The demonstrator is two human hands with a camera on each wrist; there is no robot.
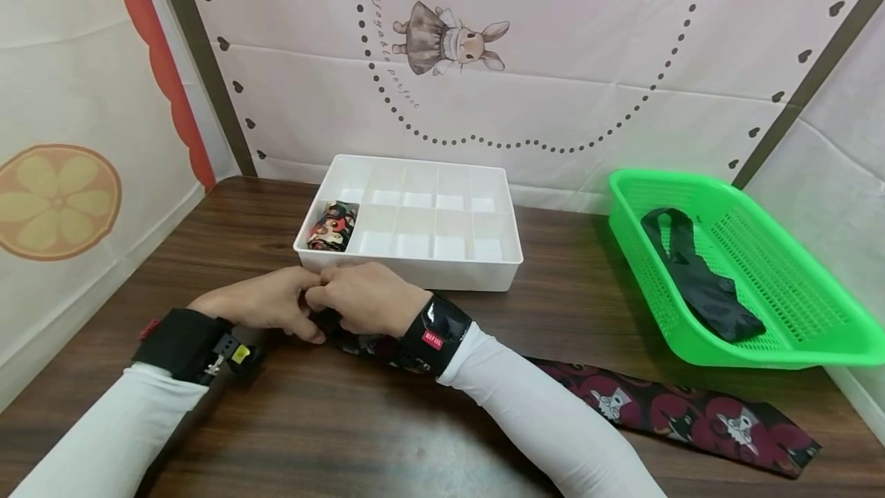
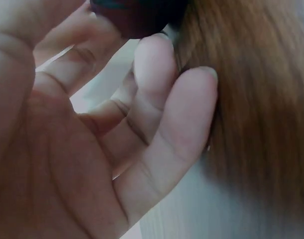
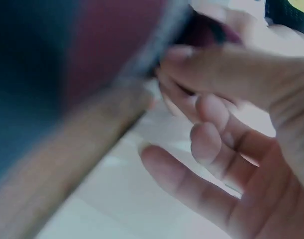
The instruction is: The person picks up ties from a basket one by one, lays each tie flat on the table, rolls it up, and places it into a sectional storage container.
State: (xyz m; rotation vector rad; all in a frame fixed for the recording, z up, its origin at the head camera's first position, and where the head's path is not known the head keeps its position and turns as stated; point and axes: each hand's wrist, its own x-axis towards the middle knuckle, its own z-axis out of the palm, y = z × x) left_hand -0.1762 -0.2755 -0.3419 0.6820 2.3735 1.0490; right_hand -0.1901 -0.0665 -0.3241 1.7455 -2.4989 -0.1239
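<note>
A dark maroon necktie (image 1: 674, 413) with cartoon figures stretches across the table, its wide pointed end at the right. At its other end, in front of the white box, my left hand (image 1: 266, 302) and right hand (image 1: 369, 298) meet and pinch the fabric. In the left wrist view, a dark rolled bit of the necktie (image 2: 134, 20) shows above the curled fingers (image 2: 186, 114). The right wrist view has the thumb (image 3: 216, 72) pressed against the necktie (image 3: 112, 45), which is blurred close to the lens. My hands hide part of the rolled end.
A white divided box (image 1: 415, 273) stands at the back centre. A rolled patterned necktie (image 1: 333, 227) sits in its front left compartment. On the right, a green basket (image 1: 639, 283) holds a black necktie (image 1: 712, 290). Printed cloth (image 1: 442, 98) hangs behind the table.
</note>
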